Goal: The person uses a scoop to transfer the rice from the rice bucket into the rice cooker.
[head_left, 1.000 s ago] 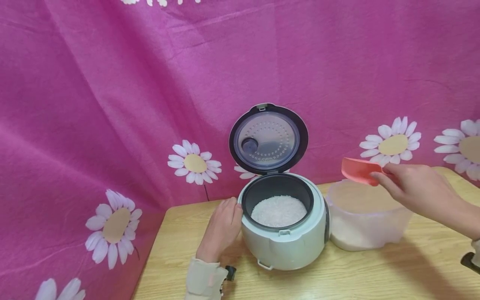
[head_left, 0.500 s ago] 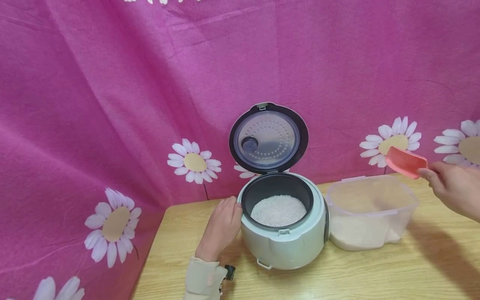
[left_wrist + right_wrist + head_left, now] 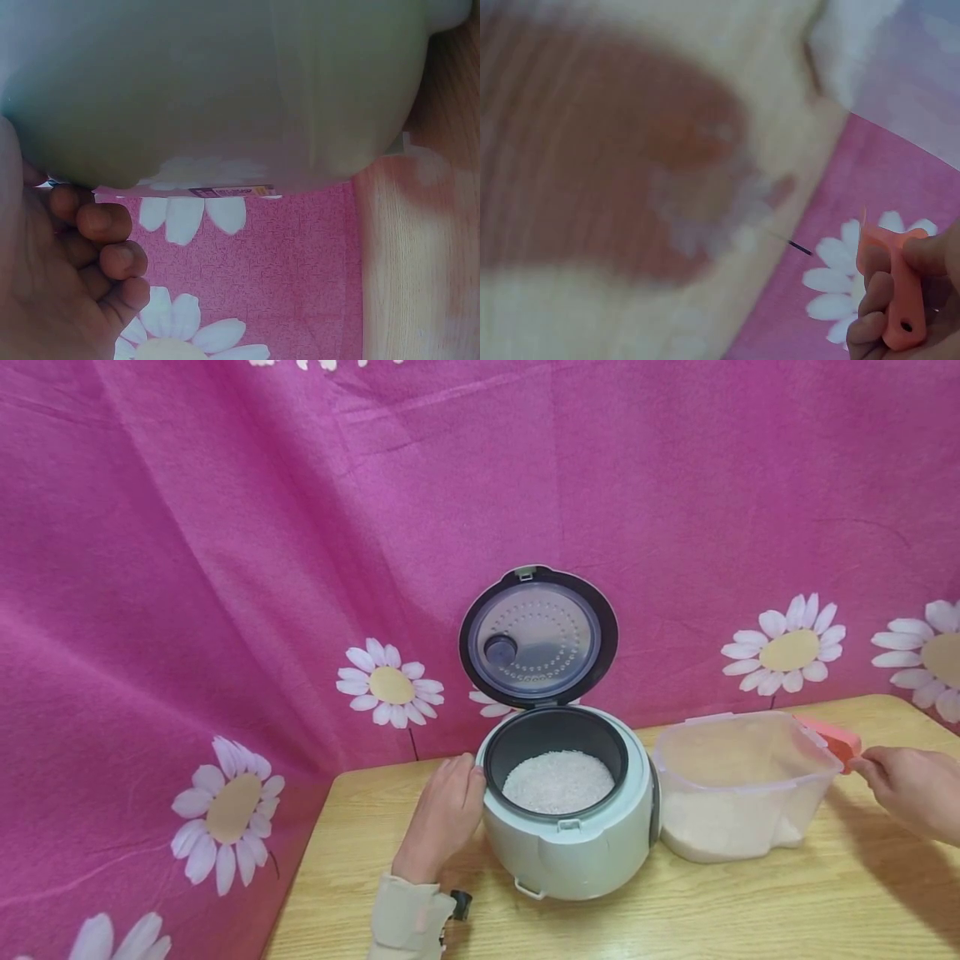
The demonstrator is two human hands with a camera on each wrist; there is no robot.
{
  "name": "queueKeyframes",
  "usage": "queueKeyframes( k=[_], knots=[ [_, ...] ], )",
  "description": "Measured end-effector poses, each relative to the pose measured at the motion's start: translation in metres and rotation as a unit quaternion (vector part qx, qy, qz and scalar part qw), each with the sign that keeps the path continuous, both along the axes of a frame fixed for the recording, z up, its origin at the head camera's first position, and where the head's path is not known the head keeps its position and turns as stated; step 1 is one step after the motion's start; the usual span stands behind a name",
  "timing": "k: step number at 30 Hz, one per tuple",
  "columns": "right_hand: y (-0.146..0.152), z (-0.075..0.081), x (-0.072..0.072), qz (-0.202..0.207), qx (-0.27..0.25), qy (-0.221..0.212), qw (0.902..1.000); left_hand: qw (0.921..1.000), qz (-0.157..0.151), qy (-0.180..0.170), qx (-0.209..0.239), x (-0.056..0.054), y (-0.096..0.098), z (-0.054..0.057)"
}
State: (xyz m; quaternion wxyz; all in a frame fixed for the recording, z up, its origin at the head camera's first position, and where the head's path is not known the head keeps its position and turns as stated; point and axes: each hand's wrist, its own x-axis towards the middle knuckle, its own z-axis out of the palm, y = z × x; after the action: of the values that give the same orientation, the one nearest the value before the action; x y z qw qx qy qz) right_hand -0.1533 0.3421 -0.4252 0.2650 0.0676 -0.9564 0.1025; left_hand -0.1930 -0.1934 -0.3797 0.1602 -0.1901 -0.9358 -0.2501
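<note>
A pale green rice cooker [image 3: 570,852] stands on the table with its lid [image 3: 536,639] raised. White rice [image 3: 558,782] lies in its dark inner pot. My left hand [image 3: 442,814] holds the cooker's left rim; in the left wrist view its fingers [image 3: 105,221] are curled beside the cooker's wall. My right hand [image 3: 918,789] grips the handle of a coral-orange rice scoop [image 3: 842,740], at the right side of a translucent bin [image 3: 750,787]. The right wrist view shows the scoop's handle [image 3: 907,304] in the curled fingers.
The bin stands close against the cooker's right side, with pale contents in its lower part. Pink cloth [image 3: 300,527] with white daisies hangs behind the wooden table [image 3: 360,827] and down its left side.
My right hand has moved right and then down with the scoop, from above the bin to beside its right end. My left hand and the cooker have stayed in place.
</note>
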Motion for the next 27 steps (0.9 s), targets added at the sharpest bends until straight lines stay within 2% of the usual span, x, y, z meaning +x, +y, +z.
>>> queueKeyframes(
  k=[7, 12, 15, 20, 24, 27],
  knots=[
    [0.000, -0.016, 0.005, -0.015, 0.002, -0.076, 0.9970, 0.9998, -0.005, 0.016, -0.004, -0.001, 0.001, -0.001],
    [-0.004, -0.022, 0.012, -0.020, 0.002, -0.135, 0.9906, 0.9999, -0.005, 0.009, -0.003, -0.001, 0.002, 0.000],
    [-0.007, -0.025, 0.016, -0.019, 0.004, -0.153, 0.9880, 1.0000, -0.003, 0.004, -0.002, 0.000, 0.001, 0.000],
    [-0.011, -0.033, 0.020, -0.025, 0.021, -0.134, 0.9904, 1.0000, 0.000, -0.001, 0.001, 0.000, 0.001, 0.001],
    [-0.018, -0.042, 0.026, -0.025, 0.063, -0.120, 0.9904, 1.0000, 0.001, 0.000, 0.000, 0.001, 0.000, 0.001],
    [-0.024, -0.048, 0.033, -0.012, 0.129, -0.110, 0.9854, 1.0000, 0.001, -0.001, 0.000, 0.001, 0.000, 0.001]
  ],
)
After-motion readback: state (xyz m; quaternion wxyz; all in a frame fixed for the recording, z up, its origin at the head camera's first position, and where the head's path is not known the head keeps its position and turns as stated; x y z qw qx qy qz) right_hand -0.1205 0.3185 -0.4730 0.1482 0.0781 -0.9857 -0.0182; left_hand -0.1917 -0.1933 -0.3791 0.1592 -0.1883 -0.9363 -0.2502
